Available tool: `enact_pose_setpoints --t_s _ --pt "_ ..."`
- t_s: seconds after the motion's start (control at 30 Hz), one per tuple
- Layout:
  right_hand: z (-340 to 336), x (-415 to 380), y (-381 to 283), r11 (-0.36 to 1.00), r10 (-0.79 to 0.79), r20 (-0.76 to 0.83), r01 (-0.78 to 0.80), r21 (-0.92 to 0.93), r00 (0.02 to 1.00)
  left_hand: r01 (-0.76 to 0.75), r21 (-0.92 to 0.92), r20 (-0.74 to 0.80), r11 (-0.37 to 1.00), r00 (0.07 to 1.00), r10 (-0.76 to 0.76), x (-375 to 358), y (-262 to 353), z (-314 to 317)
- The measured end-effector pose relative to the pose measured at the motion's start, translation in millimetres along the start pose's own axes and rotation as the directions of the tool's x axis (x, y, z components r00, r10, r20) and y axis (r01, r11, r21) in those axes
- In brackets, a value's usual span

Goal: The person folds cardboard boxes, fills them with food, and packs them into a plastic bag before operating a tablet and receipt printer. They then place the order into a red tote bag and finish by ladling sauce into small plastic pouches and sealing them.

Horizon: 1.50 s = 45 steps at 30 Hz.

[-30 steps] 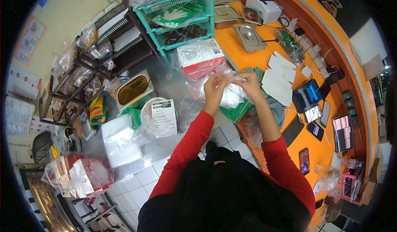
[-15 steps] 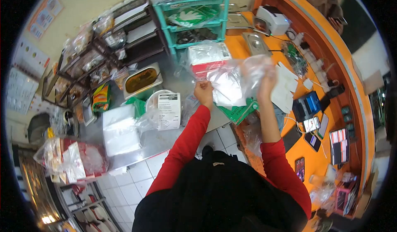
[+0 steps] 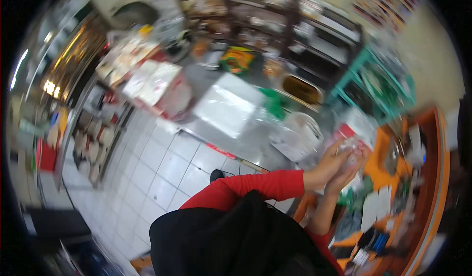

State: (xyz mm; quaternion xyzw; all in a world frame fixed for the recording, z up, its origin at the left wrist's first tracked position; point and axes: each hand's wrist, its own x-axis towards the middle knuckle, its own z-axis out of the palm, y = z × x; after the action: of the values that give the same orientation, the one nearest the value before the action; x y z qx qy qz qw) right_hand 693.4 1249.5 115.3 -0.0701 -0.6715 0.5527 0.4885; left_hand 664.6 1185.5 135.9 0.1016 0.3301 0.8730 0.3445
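Note:
Both hands are close together at the right end of the metal counter. My left hand (image 3: 325, 168) is closed at the edge of a crumpled clear plastic bag (image 3: 351, 154). Around the same bag curls my right hand (image 3: 341, 178), its fingers on the far side. Motion blur hides the bag's shape and whatever may be inside it. Just behind the hands stands a red and white box (image 3: 350, 130) with clear plastic on it. Left of them is a round tub (image 3: 304, 128) partly covered by plastic and a white label.
A stack of clear plastic sheets (image 3: 230, 104) lies on the metal counter (image 3: 206, 131). Behind are a metal pan of brown contents (image 3: 301, 89), dark shelves (image 3: 265, 13) and a turquoise rack (image 3: 373, 87). Phones and papers (image 3: 376, 207) lie on the orange counter (image 3: 354, 239).
My view has swung left, so the counter appears turned and farther right. My hands, previously apart with clear plastic in the right, have come together around the bag.

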Motion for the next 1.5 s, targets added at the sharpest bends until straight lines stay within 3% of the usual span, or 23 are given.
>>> enact_pose_setpoints --t_s 0.1,0.2,0.27,0.3,0.33,0.4,0.5,0.6,0.67,0.7,0.77,0.83,0.93,0.97,1.07,1.1,1.13,1.2,1.23,1.3,1.37,1.43,1.5 --pt "76.1 -41.2 -21.3 0.999 0.039 0.191 -0.034 -0.029 0.981 -0.263 0.054 -0.088 0.963 0.96 0.267 -35.7 64.0 -42.1" --pt "135.7 -70.4 -42.3 0.917 0.285 0.514 -0.387 0.101 0.809 -0.529 0.724 0.064 0.443 0.691 0.72 -90.5 128.1 -114.9" --pt "194.3 -94.0 -56.2 0.706 0.452 0.631 -0.685 0.18 0.631 -0.444 0.891 0.251 0.093 0.655 0.713 -152.4 202.9 -158.7" --pt "220.3 -107.5 -48.9 0.453 0.624 0.605 -0.86 0.236 0.495 -0.398 0.917 0.277 -0.012 0.616 0.737 -179.7 229.2 -184.1" --pt "253.0 -118.9 -47.5 0.389 0.641 0.59 -0.871 0.302 0.491 -0.348 0.93 0.312 -0.118 0.58 0.752 -206.6 254.6 -209.6" --pt "335.4 -135.6 -51.5 0.25 0.676 0.558 -0.862 0.441 0.482 -0.219 0.97 0.193 -0.102 0.45 0.872 -258.8 302.9 -271.9" --pt "440.9 -153.9 -58.9 0.182 0.481 0.663 -0.806 0.564 0.573 0.005 0.999 -0.045 0.046 0.365 0.93 -340.7 387.1 -357.8" --pt "542.3 -162.6 -100.5 0.43 0.324 0.652 -0.721 0.544 0.685 0.207 0.978 -0.027 -0.026 0.251 0.968 -392.4 471.9 -403.9" --pt "603.8 -167.8 -134.2 0.681 0.172 0.652 -0.567 0.463 0.738 0.235 0.972 -0.096 0.025 0.294 0.951 -402.7 523.3 -433.7" --pt "639.8 -167.7 -127.1 0.688 0.053 0.676 -0.518 0.508 0.735 0.237 0.97 -0.123 0.047 0.316 0.941 -397.5 548.6 -450.7" --pt "693.2 -153.5 -128.6 0.897 -0.259 0.699 -0.102 0.43 0.667 0.415 0.89 0.046 -0.188 0.328 0.943 -370.5 603.2 -493.5" --pt "748.4 -145.2 -142.2 0.875 -0.47 0.665 0.206 0.438 0.581 0.258 0.904 0.257 -0.341 0.311 0.915 -326.0 656.6 -528.3" --pt "830.7 -134.3 -116.4 0.866 -0.492 0.745 0.343 0.364 0.451 0.147 0.882 0.387 -0.448 0.318 0.866 -238.6 717.5 -576.7" --pt "856.7 -130.4 -106.2 0.846 -0.494 0.807 0.392 0.361 0.322 0.133 0.844 0.466 -0.519 0.298 0.833 -210.6 735.4 -598.0" --pt "912.9 -128.4 -69.2 0.802 -0.375 0.927 0.497 0.332 -0.015 0.004 0.996 0.049 -0.092 0.818 0.574 -153.9 786.3 -651.2" --pt "931.7 -126.6 -61.0 0.788 -0.32 0.943 0.529 0.317 -0.088 -0.023 0.998 0.048 -0.05 0.798 0.6 -143.2 797.4 -665.2" --pt "948.7 -130.6 -51.3 0.782 -0.252 0.954 0.547 0.298 -0.16 -0.081 0.972 -0.071 0.222 0.796 0.601 -145.7 807.2 -662.3" --pt "987.7 -145.8 -38.8 0.761 -0.088 0.996 0.644 0.08 -0.02 -0.163 0.692 -0.313 0.703 0.81 0.496 -163.9 829.4 -641.2" --pt "1006.4 -156.2 -31.0 0.735 -0.002 0.999 0.677 -0.035 0.054 -0.274 0.68 -0.229 0.68 0.801 0.553 -165.3 836.6 -647.9" --pt "1052.9 -198.8 39.2 0.765 -0.197 0.975 0.639 0.086 0.104 -0.255 0.756 -0.106 0.603 0.861 0.498 -166.8 853.4 -661.6" --pt "1072.3 -252.9 102.8 0.864 0.0 0.993 0.5 0.062 -0.122 -0.288 0.724 -0.093 0.627 0.86 0.502 -169.1 856.1 -649.8" --pt "1070.9 -242.8 54.0 0.813 0.416 0.804 0.57 -0.12 -0.424 -0.299 0.722 0.017 0.624 0.909 0.416 -176.2 863.8 -638.7" --pt "1070.7 -207.6 -9.7 0.735 0.638 0.536 0.643 -0.213 -0.553 -0.304 0.697 0.089 0.65 0.935 0.342 -186.7 866.9 -635.9"
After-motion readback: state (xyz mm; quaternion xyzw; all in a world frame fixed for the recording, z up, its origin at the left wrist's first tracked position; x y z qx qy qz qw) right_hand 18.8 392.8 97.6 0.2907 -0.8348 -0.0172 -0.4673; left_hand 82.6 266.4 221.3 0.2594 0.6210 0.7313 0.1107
